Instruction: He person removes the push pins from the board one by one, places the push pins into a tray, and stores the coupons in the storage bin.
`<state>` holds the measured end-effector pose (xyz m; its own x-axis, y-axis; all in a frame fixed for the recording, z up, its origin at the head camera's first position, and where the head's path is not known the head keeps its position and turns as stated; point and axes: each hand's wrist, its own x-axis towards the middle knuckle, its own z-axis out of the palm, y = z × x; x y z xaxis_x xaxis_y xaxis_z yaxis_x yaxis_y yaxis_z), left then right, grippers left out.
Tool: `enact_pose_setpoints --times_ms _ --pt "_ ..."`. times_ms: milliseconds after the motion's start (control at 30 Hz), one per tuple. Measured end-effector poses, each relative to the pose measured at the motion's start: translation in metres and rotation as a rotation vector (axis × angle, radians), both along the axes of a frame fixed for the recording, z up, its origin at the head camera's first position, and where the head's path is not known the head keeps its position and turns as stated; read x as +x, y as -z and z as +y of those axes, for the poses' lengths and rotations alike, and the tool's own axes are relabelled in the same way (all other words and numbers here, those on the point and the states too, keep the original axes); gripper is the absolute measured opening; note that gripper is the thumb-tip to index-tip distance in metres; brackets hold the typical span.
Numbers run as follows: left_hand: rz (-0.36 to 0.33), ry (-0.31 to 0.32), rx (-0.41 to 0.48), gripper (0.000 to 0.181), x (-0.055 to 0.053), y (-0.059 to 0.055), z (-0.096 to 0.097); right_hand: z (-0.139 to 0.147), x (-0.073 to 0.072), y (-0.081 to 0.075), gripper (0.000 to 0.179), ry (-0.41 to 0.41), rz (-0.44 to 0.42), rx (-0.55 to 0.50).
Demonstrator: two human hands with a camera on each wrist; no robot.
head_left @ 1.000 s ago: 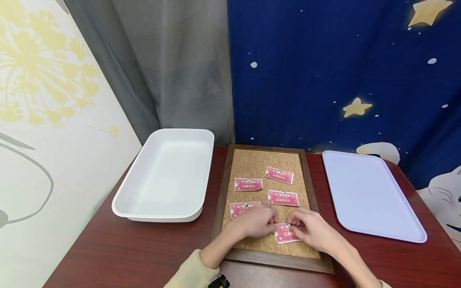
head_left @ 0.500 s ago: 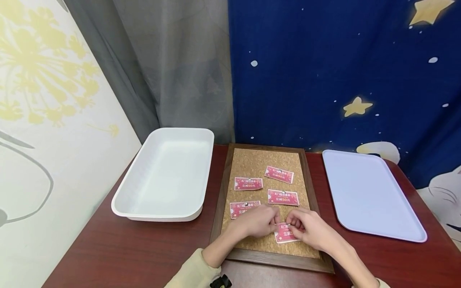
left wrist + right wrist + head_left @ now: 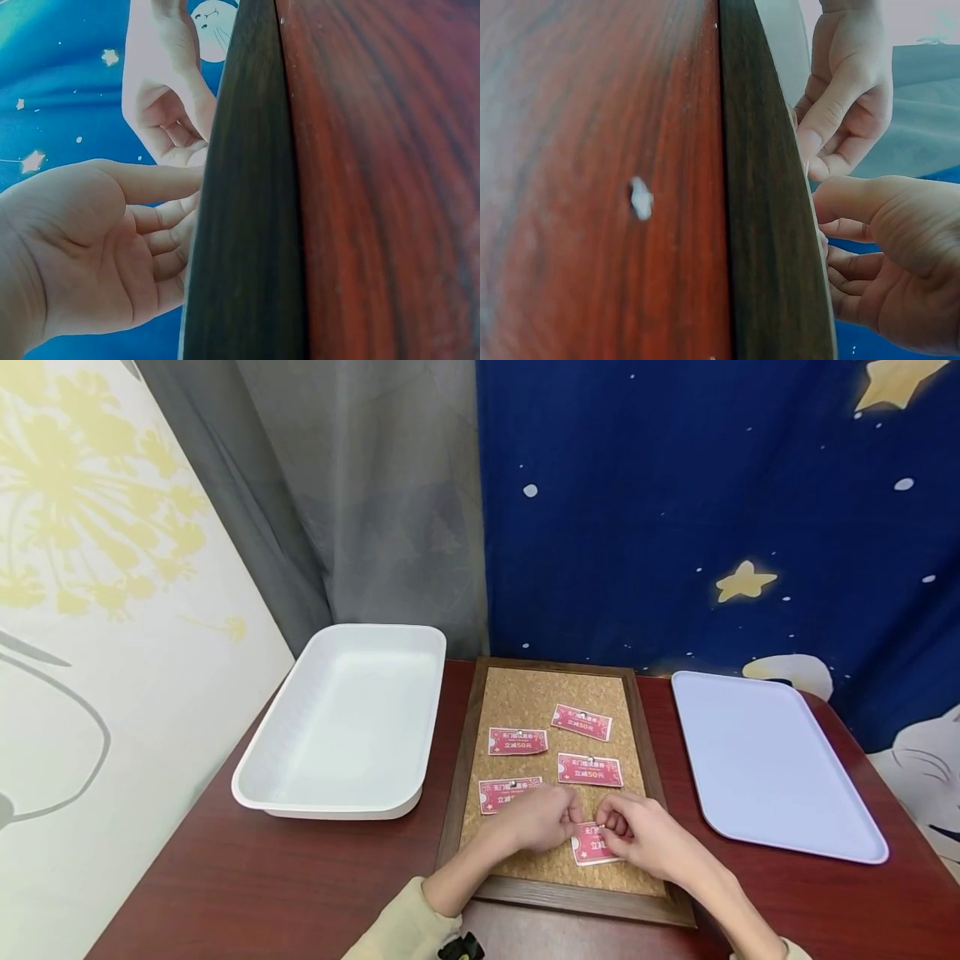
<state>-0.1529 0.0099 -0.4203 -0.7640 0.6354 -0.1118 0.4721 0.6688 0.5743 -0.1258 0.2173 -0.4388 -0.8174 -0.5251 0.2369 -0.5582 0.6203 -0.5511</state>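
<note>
Well to the left of the grip, a white basin (image 3: 337,718) lies beyond any stray brush of the fingers. Nearer, the pinned left coupon (image 3: 498,795) sits partly under the left hand (image 3: 542,820); a dragging wrist could swing it askew around its tack. The left hand's fingertips bend down at the upper-left corner of the lower coupon (image 3: 591,847); the tips are too hidden to tell whether they pinch the paper or merely press beside it. If they only press, the coupon could twist or slide. The right hand (image 3: 647,837) closes thumb and forefinger on a small pin (image 3: 602,826) at that coupon's top edge, on the corkboard (image 3: 551,689). A sideways pull there could tear the paper; a tilted pin could slip and prick either hand, since both work so close. Just beyond the pinch, the middle coupon (image 3: 590,771) could catch a knuckle. The tray (image 3: 772,760), well to the grip's right, seems out of harm's way.
</note>
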Motion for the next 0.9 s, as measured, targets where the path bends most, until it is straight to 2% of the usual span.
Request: enact_pose_setpoints --times_ms 467,900 --pt "-0.075 -0.056 0.043 0.007 -0.0013 0.0012 0.0001 -0.0005 -0.0008 0.0036 0.021 0.030 -0.014 0.005" --pt "-0.078 -0.053 0.045 0.009 -0.0021 0.0022 0.0007 -0.0008 -0.0008 0.0035 0.019 0.067 -0.017 -0.007"
